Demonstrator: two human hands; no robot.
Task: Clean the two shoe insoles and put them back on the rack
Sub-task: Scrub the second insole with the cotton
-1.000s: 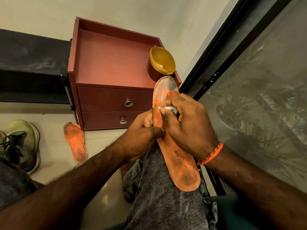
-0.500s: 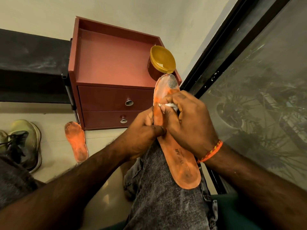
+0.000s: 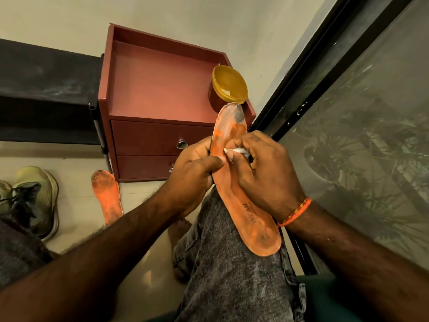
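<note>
I held the first insole (image 3: 241,201) on my knee, its heel end resting on my grey trousers (image 3: 232,275) and its toe end pointing up toward the yellow jar (image 3: 228,86) on the red drawer cabinet (image 3: 157,94). My left hand (image 3: 195,175) gripped the insole at its left edge, thumb across the top. My right hand (image 3: 264,173) was closed around a small white cloth (image 3: 239,151), which it pressed on the front half of the insole. Near the toe the surface looked whitish and there was a grey stain, so I judged this insole was only partly cleaned. The heel part also looked dusty. The second insole (image 3: 106,197) lay on the floor beside the cabinet, well apart from my hands, and it looked dirty and untouched. So most of the work was left: finishing this one, cleaning the other, then putting both on the dark rack (image 3: 46,89) at the left.
</note>
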